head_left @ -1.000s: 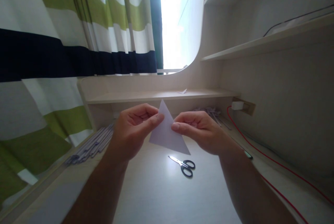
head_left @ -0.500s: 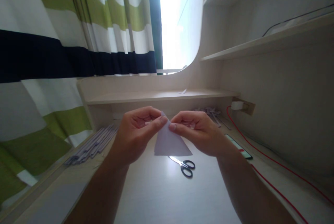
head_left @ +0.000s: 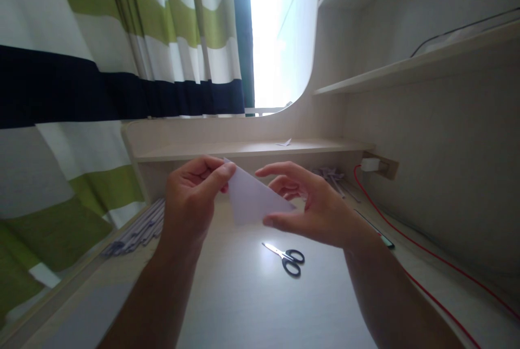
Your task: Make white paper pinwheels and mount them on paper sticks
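Note:
A folded white sheet of paper (head_left: 247,197), roughly triangular, is held up above the desk. My left hand (head_left: 190,194) pinches its upper left corner between thumb and bent fingers. Around the right side of the paper, my right hand (head_left: 314,205) has its fingers apart. Its thumb lies at the paper's lower edge, and some of its fingers are near the right corner; whether they touch it I cannot tell. Below the paper, scissors (head_left: 286,258) with black handles lie on the desk, slightly open.
Rolled paper sticks (head_left: 136,232) lie at the left, with more paper strips (head_left: 331,175) at the back right. A phone (head_left: 385,240) is partly behind my right arm, near a red cable (head_left: 372,205) and white charger (head_left: 369,164). A small folded paper (head_left: 285,143) sits on the shelf.
Both hands were pinching the paper close together near its top. Now they are farther apart, the right fingers have spread, and the paper has turned, its right corner swinging up.

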`<state>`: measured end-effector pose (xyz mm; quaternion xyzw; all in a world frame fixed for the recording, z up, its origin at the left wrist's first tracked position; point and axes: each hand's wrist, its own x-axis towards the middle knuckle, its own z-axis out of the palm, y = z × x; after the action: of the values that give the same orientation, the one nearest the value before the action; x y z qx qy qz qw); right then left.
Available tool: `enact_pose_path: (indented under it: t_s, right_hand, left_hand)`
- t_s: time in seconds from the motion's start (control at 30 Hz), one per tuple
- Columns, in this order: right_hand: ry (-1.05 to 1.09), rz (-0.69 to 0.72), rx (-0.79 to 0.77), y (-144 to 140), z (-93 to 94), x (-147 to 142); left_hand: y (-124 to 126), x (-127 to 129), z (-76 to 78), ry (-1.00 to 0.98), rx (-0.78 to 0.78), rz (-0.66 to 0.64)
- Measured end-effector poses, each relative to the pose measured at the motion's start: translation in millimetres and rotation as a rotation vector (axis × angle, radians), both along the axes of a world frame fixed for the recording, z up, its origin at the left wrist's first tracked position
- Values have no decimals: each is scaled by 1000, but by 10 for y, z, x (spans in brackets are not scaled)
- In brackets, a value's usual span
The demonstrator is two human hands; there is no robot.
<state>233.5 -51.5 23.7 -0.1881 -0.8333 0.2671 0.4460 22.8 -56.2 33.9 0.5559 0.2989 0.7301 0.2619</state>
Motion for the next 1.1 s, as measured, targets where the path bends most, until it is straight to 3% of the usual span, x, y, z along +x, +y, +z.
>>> enact_pose_path:
  t_s: [0.1, 0.27, 0.63, 0.8, 0.93, 1.1]
  right_hand:
    - [-35, -35, 108, -25, -3, -22]
    - [46, -86, 137, -9, -5, -41]
    - [335, -95, 19, 45, -13, -48]
    - [401, -113, -90, 48, -3, -43]
    - [364, -152, -101, 50, 10, -9]
    - [298, -211, -59, 40, 19, 3]
  left_hand:
    - [19, -9, 26, -46, -22, -26]
    - [12, -22, 57, -124, -76, -78]
    - [-9, 5, 36, -58, -69, -223]
    - [8, -20, 14, -8, -69, -202]
    - [-37, -64, 12, 197, 22, -150]
    - [-197, -34, 52, 610, 54, 94]
